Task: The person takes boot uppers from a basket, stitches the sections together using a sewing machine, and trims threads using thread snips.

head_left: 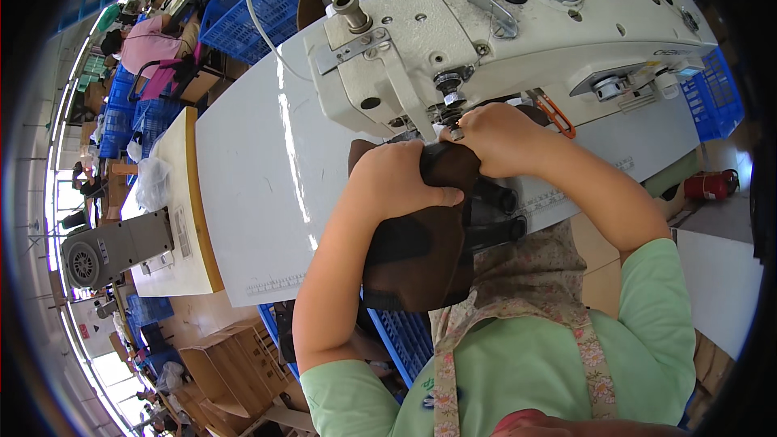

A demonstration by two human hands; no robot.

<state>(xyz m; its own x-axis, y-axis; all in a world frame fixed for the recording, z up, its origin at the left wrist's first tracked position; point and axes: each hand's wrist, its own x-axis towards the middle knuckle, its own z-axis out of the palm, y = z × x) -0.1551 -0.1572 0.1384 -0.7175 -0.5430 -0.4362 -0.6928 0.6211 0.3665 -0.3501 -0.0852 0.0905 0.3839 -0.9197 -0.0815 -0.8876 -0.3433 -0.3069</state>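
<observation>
A dark brown fabric piece [429,255] with darker panels hangs over the near edge of the sewing machine's table, its upper end under the machine head. My left hand [396,180] grips it from the left, the thumb stretched across its top. Close beside the needle area [449,125], my right hand [503,139] has its fingers bent and pressed onto the piece's far edge; the fingertips are partly hidden. The white sewing machine [405,40] spans the view above both hands. Two dark tube-like parts [498,232] stick out right of the piece.
An orange-red looped tool [556,113] lies by the machine's base. Blue crates [251,8] stand behind and a blue crate [402,336] below the table. A grey motor housing [117,251] is at the left. At the right is a red fire extinguisher [712,184]. A person in pink [150,48] sits far left.
</observation>
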